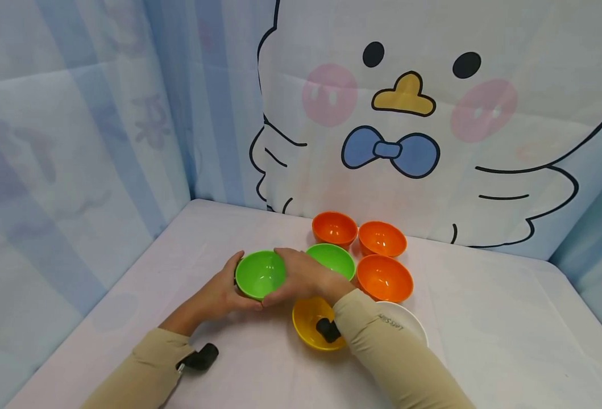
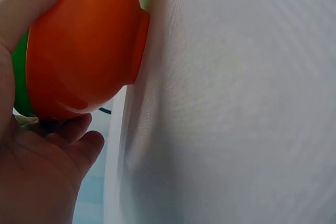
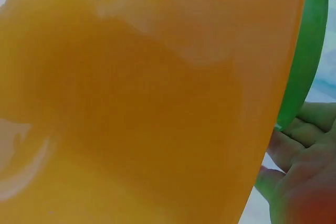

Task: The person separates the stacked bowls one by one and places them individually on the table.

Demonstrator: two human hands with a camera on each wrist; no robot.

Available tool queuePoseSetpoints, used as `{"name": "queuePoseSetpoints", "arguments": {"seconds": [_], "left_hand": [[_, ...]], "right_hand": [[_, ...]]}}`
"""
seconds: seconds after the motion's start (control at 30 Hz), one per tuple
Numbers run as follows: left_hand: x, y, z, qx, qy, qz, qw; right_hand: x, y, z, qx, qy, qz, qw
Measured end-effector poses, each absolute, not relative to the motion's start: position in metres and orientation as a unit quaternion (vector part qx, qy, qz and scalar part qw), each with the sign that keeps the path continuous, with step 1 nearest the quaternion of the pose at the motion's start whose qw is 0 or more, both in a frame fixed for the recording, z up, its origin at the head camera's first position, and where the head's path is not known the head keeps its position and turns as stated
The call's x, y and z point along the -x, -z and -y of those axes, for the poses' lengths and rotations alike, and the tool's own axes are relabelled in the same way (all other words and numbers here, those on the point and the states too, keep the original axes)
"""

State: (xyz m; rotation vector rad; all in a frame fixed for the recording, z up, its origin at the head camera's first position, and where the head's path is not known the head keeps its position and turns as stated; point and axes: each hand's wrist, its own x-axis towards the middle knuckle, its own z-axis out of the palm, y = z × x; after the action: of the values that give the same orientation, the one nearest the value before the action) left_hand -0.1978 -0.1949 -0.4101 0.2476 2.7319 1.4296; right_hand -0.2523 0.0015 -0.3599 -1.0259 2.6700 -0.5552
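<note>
Both hands hold a green bowl [image 1: 252,272] at the left of a group of bowls. My left hand [image 1: 224,292] grips its left side, and my right hand [image 1: 298,275] grips its right side. From the left wrist view, the green bowl is nested inside an orange bowl [image 2: 84,45], whose base is close to the white tabletop; whether it touches cannot be told. The left thumb [image 2: 31,3] lies over the orange wall. Under the right wrist stands a yellow bowl [image 1: 306,321], which fills most of the right wrist view; a green bowl [image 3: 307,51] shows behind its rim.
Another green bowl [image 1: 333,258] stands just beyond my right hand. Three orange bowls stand around it: one at back left [image 1: 333,227], one at back right [image 1: 382,238], one nearer [image 1: 385,278]. A white bowl [image 1: 408,321] is partly hidden by the right sleeve. Curtains border the white table [image 1: 510,341].
</note>
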Motion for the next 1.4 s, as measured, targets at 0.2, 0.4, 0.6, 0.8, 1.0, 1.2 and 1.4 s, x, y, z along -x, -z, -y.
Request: {"name": "queuePoseSetpoints", "arguments": {"seconds": [0.2, 0.4, 0.6, 0.8, 1.0, 1.2, 1.4], "left_hand": [[0.198, 0.411, 0.196, -0.091, -0.466, -0.880, 0.024], [0.199, 0.411, 0.196, -0.107, -0.473, -0.874, 0.019], [0.200, 0.408, 0.194, -0.080, -0.467, -0.880, 0.039], [0.201, 0.408, 0.193, -0.063, -0.462, -0.883, 0.050], [0.202, 0.410, 0.192, -0.058, -0.456, -0.887, 0.052], [0.204, 0.411, 0.191, -0.051, -0.461, -0.884, 0.059], [0.204, 0.409, 0.189, -0.049, -0.461, -0.884, 0.060]], "right_hand": [[0.252, 0.357, -0.003, 0.332, 0.233, -0.906, 0.121], [0.250, 0.343, -0.013, 0.335, 0.259, -0.900, 0.105], [0.242, 0.320, -0.042, 0.313, 0.269, -0.909, 0.067], [0.230, 0.305, -0.079, 0.300, 0.285, -0.908, 0.059], [0.220, 0.298, -0.120, 0.289, 0.288, -0.912, 0.036], [0.213, 0.296, -0.158, 0.270, 0.298, -0.916, 0.001], [0.207, 0.299, -0.191, 0.242, 0.287, -0.927, -0.013]]}}
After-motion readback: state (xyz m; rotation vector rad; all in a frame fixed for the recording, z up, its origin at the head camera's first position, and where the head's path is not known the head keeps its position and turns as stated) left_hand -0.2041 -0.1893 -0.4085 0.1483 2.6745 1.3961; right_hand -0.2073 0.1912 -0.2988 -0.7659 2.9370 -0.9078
